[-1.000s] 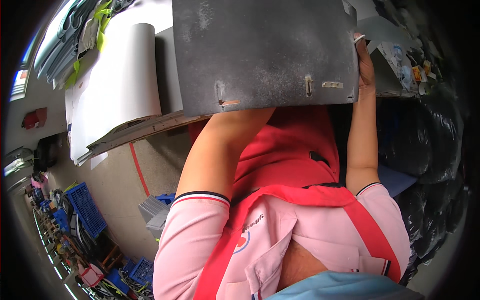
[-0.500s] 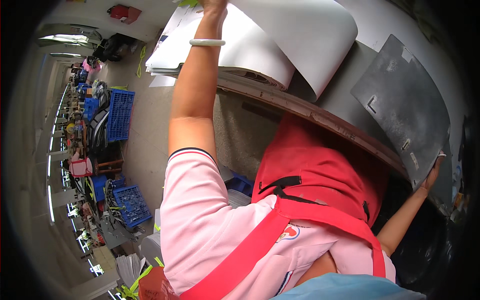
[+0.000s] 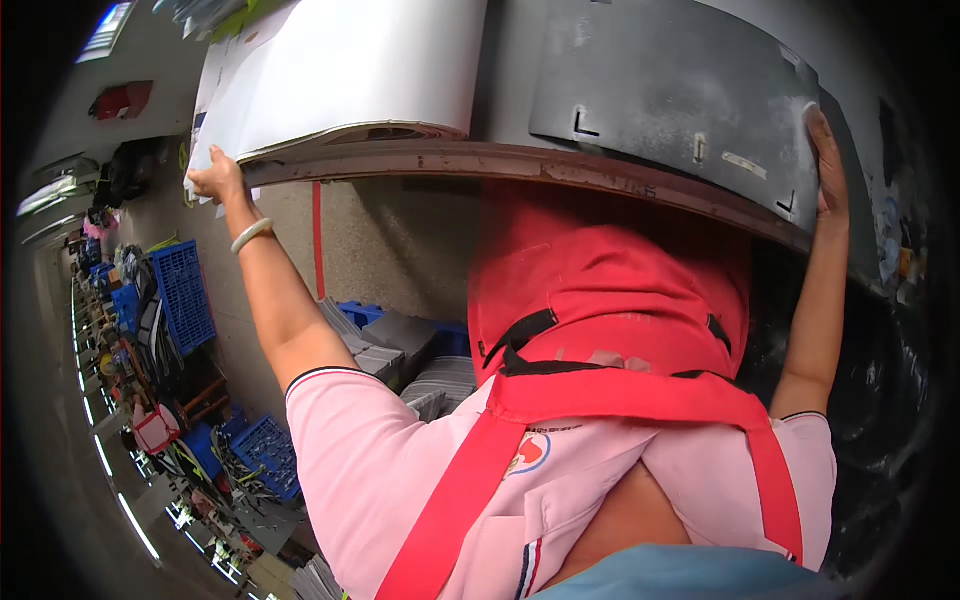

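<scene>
Left hand: the left hand (image 3: 215, 178), at 10 o'clock, grasps the corner of the white sheet stack (image 3: 350, 70).
Right hand: the right hand (image 3: 828, 165), at 2 o'clock, presses on the right edge of the dark grey panel (image 3: 680, 100); if the fingers clench it, I cannot tell.
Panel: it lies flat on the table edge (image 3: 520, 165), at 1 o'clock.
Sheets: at 11 o'clock, just beside the panel.
Floor: blue crates (image 3: 185, 295) at 9 o'clock.
</scene>
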Demonstrator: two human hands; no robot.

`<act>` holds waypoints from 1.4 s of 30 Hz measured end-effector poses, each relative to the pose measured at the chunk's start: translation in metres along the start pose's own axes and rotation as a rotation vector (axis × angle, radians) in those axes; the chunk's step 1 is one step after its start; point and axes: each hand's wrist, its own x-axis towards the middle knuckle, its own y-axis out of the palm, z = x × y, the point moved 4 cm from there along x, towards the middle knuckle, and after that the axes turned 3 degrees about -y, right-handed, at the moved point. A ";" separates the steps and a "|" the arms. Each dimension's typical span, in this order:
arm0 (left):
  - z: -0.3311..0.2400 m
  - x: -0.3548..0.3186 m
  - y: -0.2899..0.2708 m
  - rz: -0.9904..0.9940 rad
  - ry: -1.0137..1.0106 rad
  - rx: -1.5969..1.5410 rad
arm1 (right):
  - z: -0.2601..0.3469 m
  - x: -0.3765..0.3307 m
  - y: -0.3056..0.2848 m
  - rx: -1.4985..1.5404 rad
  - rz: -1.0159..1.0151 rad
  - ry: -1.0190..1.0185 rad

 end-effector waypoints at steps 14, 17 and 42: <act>-0.237 -0.421 -0.070 0.949 1.304 -0.526 | 0.016 0.025 0.049 -0.855 -0.113 0.043; -0.240 -0.424 -0.064 0.969 1.387 -0.465 | 0.016 0.021 0.039 -0.800 -0.128 -0.024; -0.231 -0.424 -0.062 0.868 1.334 -0.365 | 0.006 0.017 0.047 -0.959 -0.121 -0.166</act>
